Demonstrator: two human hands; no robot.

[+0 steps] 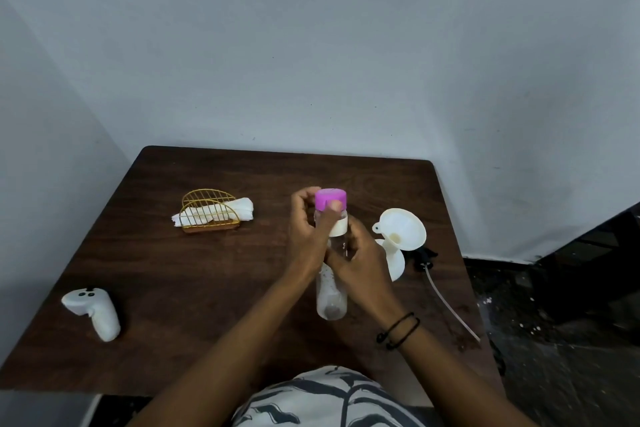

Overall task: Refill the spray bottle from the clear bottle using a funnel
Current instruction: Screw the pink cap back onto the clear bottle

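The clear bottle (330,302) stands upright on the table's near middle, topped by a magenta cap (330,198). My left hand (306,236) wraps the bottle's upper part, its thumb and fingers pinching the cap. My right hand (360,263) grips the bottle's body from the right. Just right of it a white funnel (401,229) sits tilted in the neck of the white spray bottle (395,262), which it largely hides. The black spray head (424,258) lies on the table beside that bottle, its dip tube (450,302) trailing toward me.
A gold wire holder with white napkins (211,213) stands at the table's back left. A white handheld controller (93,312) lies near the front left corner. The dark wooden table (207,288) meets grey walls behind and to the left; its right edge drops to a dark floor.
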